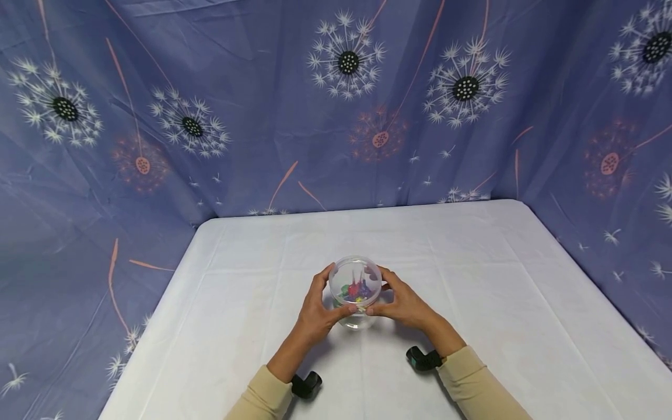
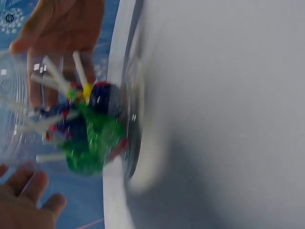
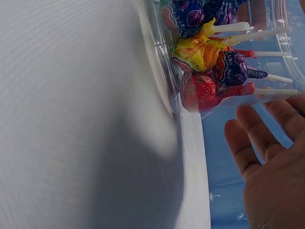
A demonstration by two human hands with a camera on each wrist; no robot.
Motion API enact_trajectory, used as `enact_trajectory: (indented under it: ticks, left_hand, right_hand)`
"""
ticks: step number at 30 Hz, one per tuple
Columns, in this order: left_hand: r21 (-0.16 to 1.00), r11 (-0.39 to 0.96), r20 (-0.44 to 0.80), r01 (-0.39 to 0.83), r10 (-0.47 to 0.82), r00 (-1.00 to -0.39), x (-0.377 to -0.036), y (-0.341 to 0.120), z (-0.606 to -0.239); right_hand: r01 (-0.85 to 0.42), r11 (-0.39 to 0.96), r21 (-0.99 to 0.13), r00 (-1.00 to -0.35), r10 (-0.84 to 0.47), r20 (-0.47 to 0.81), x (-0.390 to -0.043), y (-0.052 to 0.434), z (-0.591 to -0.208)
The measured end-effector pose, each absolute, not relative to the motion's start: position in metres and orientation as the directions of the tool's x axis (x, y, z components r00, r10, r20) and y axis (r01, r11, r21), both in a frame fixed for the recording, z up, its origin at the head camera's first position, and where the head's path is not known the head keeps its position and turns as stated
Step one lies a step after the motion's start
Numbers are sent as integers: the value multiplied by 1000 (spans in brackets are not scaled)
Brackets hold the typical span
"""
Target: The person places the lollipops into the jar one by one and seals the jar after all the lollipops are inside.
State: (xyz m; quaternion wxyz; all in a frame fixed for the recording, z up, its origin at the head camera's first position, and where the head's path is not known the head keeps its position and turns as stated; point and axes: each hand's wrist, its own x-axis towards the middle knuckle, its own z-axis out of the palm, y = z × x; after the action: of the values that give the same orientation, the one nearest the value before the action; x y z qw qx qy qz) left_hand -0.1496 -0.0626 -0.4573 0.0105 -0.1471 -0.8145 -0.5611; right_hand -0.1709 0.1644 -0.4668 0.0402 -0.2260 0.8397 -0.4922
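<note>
A clear round plastic jar (image 1: 356, 323) with a transparent lid (image 1: 354, 258) is between my two hands at the middle of the table. Inside lie several wrapped lollipops (image 3: 198, 55), in yellow, red, dark blue and green, with white sticks. My left hand (image 1: 315, 314) grips the jar's upper part from the left, its thumb at the near side of the rim. From the right, my right hand (image 1: 403, 300) holds the same rim, thumb near the left one. Both wrist views show the jar's base close to the cloth; whether it touches I cannot tell.
A white cloth covers the table (image 1: 252, 256). Behind it and along the sides hangs a blue curtain (image 1: 273, 87) with a dandelion print. Black wrist cameras (image 1: 307, 385) sit below both wrists, at the cuffs of beige sleeves (image 1: 262, 396).
</note>
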Motion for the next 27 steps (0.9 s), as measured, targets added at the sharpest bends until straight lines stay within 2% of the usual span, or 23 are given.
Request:
enact_trajectory:
  ticks: [6,13,18,22,27]
  left_hand:
    - [925,287,120,248,398,-909,-164,-79,-453]
    - [908,295,63,297,606,-793,-187,-97,-445]
    - [926,270,8,262,682,-731,-197,-103,-440]
    - [938,250,5,239,681,-733,-197,-105,-438]
    - [932,237,92,272,573,-815,-178,-95,-440]
  right_hand:
    - [-325,403,-855,-896,-419,143,-169,164,-466]
    - [-316,379,-870,-895,-424,140,-169,163,-466]
    - [-326,368,-870,-890,-430,152,-170,163,-466]
    - [-323,376,-869,-894,-423,149,-170,163,-465]
    - [-332,402,-853,-896,-418,152,-171,165,-466]
